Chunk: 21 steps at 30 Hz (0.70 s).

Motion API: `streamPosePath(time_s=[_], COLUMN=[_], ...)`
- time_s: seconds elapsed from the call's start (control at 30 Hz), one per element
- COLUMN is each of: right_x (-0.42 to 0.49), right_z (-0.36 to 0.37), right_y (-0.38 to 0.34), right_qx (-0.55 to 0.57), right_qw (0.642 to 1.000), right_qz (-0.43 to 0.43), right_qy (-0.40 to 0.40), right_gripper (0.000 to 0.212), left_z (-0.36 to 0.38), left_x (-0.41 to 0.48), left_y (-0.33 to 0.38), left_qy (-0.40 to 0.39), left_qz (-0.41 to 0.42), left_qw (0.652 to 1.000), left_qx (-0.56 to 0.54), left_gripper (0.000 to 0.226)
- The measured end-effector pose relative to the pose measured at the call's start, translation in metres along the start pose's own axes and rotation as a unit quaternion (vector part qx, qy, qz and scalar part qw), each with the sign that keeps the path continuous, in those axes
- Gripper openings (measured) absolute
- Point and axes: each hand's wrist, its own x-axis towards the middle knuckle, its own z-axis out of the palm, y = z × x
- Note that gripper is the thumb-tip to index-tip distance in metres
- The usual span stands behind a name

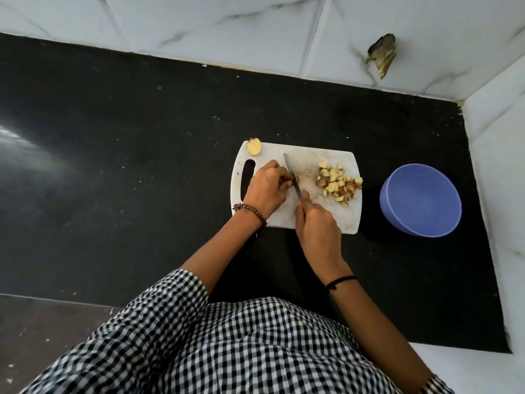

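Mostly, the dicing is nearing its end: yellow-brown diced root cubes point(339, 182) are lying at the right side of the white plastic cutting board point(312, 160). The left hand point(267, 191) is pinching a small brown chunk point(290, 181) mid-board in its fingers, and the right hand point(318, 226) is gripping the slim steel knife point(291, 172). A round cut slice point(253, 146) is waiting at the board's upper left corner.

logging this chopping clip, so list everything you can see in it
counter: one, black, under everything
cutting board: one, white, middle of counter
knife: one, silver blade, over the board
held piece: one, brownish, at the blade
diced pieces: pile, yellow-brown, board's right side
end slice: one, yellow, board's far left corner
bowl: one, blue, right of the board
wall tiles: several, white marbled, behind counter
wall hole: one, brown, far wall
bead bracelet: one, brown, left wrist
band: one, black, right wrist
shirt: one, black-white check, near edge
left hand: one, pinches the held piece
right hand: one, grips the knife
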Motion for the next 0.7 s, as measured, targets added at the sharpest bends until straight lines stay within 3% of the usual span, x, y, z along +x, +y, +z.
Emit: streamPosePath(time_s=[0.4, 0.7], right_x=[-0.052, -0.054], right_z=[-0.015, -0.028], right_y=[0.032, 0.03], right_qx=[0.024, 0.112], right_qw=[0.999, 0.992], right_qz=[0.019, -0.008], right_qy=[-0.019, 0.058], right_gripper=[0.044, 0.036], left_z=[0.001, 0.001], left_x=[0.0, 0.0], left_y=[-0.001, -0.002], left_qy=[0.004, 0.011], left_qz=[-0.015, -0.025], left_qw=[1.0, 0.999], left_qx=[-0.013, -0.025], left_gripper=[0.006, 0.01])
